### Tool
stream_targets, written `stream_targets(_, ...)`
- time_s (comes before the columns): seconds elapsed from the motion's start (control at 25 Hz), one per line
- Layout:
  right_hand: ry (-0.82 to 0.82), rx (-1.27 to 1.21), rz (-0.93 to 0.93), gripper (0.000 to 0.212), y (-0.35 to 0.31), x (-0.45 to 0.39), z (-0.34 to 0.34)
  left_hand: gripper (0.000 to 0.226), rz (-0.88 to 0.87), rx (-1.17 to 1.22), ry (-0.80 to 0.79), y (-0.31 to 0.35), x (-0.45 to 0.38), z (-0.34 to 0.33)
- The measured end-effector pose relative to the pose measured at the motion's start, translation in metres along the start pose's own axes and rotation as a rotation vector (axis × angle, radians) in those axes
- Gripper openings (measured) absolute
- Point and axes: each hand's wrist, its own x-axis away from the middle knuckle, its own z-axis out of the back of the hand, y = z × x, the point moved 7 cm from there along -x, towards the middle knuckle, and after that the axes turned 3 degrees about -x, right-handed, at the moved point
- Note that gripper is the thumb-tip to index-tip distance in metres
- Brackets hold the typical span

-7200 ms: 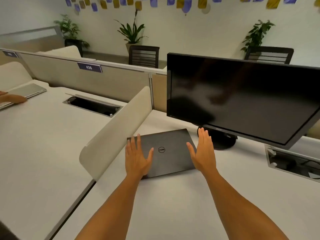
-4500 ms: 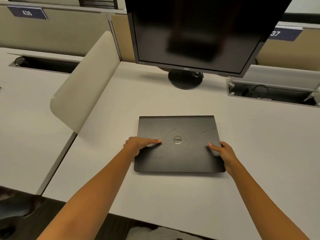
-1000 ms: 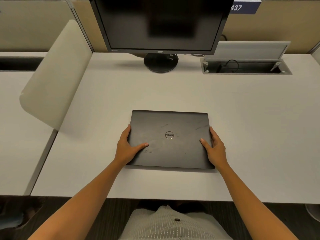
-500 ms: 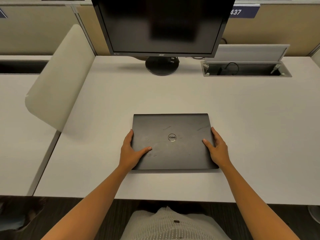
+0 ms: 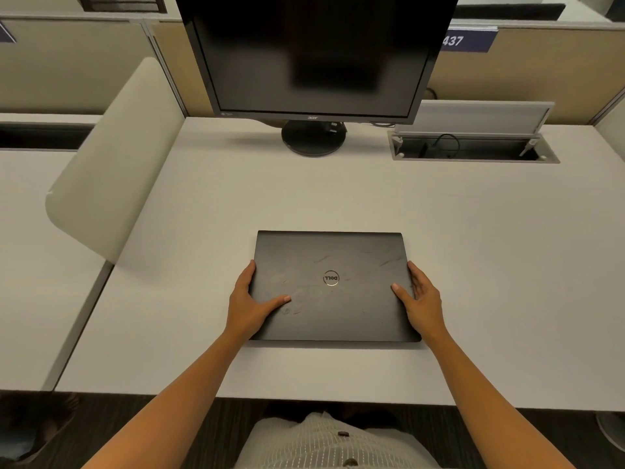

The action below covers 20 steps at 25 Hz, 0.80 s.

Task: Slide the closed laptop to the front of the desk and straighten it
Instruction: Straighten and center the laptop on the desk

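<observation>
The closed black laptop lies flat on the white desk, near the front edge, its sides square with the desk and its round silver logo facing up. My left hand holds its left edge, thumb on the lid and fingers along the side. My right hand grips the right edge the same way, thumb resting on the lid. Both hands touch the laptop.
A black monitor on a round stand stands at the back of the desk. An open cable tray sits at the back right. A beige curved divider borders the desk on the left.
Over seven seconds the laptop came from beside the monitor stand to the front and was squared up. In the last second it and both hands barely moved; only the view shifted.
</observation>
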Motion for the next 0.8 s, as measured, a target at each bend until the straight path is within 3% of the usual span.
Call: stream_targets(0.8, -0.007, 0.016, 0.005, 0.065, -0.002, 0.003, 0.001, 0.11, -0.02, -0.078, -0.015, 0.006, 0.012, -0.003)
